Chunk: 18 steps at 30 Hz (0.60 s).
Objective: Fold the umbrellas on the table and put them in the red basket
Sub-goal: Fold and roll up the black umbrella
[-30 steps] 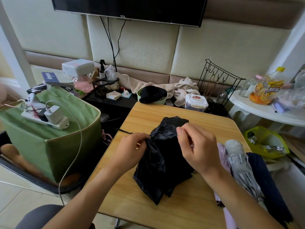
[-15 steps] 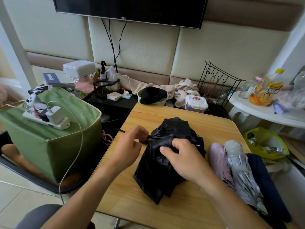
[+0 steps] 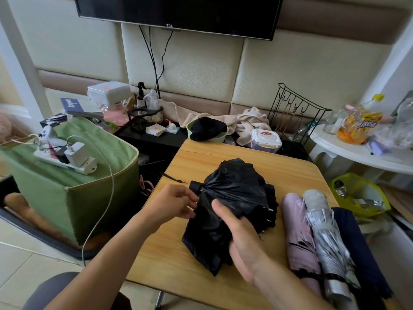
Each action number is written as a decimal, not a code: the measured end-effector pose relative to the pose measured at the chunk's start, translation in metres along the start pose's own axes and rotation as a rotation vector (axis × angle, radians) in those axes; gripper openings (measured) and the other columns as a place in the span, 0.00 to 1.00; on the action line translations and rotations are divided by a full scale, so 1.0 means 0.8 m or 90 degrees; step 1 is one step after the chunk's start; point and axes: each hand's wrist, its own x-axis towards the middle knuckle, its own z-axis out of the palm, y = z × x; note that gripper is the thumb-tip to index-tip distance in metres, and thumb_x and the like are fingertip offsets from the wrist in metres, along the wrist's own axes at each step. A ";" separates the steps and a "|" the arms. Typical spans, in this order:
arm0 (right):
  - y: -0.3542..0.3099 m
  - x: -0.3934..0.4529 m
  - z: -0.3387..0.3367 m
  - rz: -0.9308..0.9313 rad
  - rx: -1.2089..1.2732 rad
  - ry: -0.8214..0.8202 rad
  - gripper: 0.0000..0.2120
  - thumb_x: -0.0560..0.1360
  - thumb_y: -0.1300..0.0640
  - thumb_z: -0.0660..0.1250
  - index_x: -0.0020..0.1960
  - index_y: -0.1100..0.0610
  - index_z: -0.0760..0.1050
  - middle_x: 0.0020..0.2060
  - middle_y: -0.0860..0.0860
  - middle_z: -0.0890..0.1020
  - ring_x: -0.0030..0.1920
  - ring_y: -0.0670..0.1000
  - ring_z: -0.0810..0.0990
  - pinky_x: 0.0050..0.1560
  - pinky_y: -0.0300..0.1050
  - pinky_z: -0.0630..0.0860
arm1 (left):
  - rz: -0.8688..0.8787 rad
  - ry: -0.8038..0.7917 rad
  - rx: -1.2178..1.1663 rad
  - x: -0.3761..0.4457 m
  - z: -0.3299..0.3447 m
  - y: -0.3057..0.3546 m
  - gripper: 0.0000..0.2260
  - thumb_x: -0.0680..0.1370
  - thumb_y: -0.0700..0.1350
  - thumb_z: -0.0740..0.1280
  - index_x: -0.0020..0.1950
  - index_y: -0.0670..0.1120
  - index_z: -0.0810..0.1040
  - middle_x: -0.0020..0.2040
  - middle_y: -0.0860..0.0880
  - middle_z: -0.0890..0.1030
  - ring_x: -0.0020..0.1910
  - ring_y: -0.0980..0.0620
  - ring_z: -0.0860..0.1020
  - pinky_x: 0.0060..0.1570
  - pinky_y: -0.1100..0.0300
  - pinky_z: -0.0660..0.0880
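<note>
On the wooden desk (image 3: 223, 280), your left hand (image 3: 173, 203) pinches the black umbrella (image 3: 232, 202) near its tip while your right hand (image 3: 242, 238) grips its bunched canopy from the near side.

There is one view only, from a wide-angle camera worn on the person's head. It looks forward and down across the wooden table (image 3: 223, 276), close enough that both forearms enter from the bottom edge. The table's near edge runs off the bottom of the picture and its far edge lies mid-picture. Beyond that edge the view faces a padded wall (image 3: 201, 68). Straight lines bow toward the borders.
</note>
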 end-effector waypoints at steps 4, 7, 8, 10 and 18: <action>-0.004 0.009 0.000 0.068 -0.048 0.009 0.19 0.70 0.49 0.80 0.59 0.50 0.84 0.52 0.42 0.88 0.58 0.43 0.82 0.57 0.40 0.74 | -0.015 -0.007 -0.010 -0.001 0.000 0.000 0.12 0.83 0.33 0.58 0.53 0.39 0.82 0.50 0.38 0.85 0.39 0.49 0.85 0.41 0.60 0.82; -0.007 0.022 -0.006 0.104 -0.053 0.095 0.15 0.74 0.48 0.78 0.59 0.50 0.82 0.57 0.46 0.86 0.61 0.48 0.80 0.67 0.49 0.73 | -0.020 -0.019 -0.013 -0.003 -0.004 -0.002 0.10 0.83 0.32 0.60 0.53 0.37 0.82 0.51 0.36 0.84 0.40 0.48 0.85 0.42 0.60 0.81; -0.008 0.025 -0.007 0.103 -0.052 0.112 0.13 0.75 0.47 0.76 0.58 0.48 0.81 0.59 0.46 0.84 0.62 0.48 0.78 0.69 0.50 0.71 | -0.017 -0.030 -0.012 -0.003 -0.005 -0.002 0.09 0.83 0.32 0.61 0.53 0.37 0.82 0.51 0.36 0.84 0.40 0.48 0.85 0.42 0.60 0.81; -0.011 0.025 -0.006 0.085 -0.045 0.125 0.16 0.77 0.44 0.74 0.61 0.48 0.80 0.62 0.46 0.81 0.65 0.49 0.75 0.69 0.49 0.68 | -0.009 -0.045 -0.013 -0.004 -0.006 -0.002 0.06 0.82 0.33 0.65 0.53 0.37 0.82 0.51 0.35 0.84 0.42 0.47 0.85 0.43 0.60 0.81; -0.018 0.027 -0.004 0.103 0.110 0.075 0.19 0.83 0.46 0.65 0.62 0.60 0.83 0.55 0.58 0.87 0.58 0.58 0.86 0.67 0.58 0.77 | -0.011 -0.099 0.021 -0.008 0.007 0.002 0.11 0.79 0.45 0.73 0.60 0.44 0.81 0.51 0.43 0.86 0.47 0.48 0.86 0.47 0.59 0.82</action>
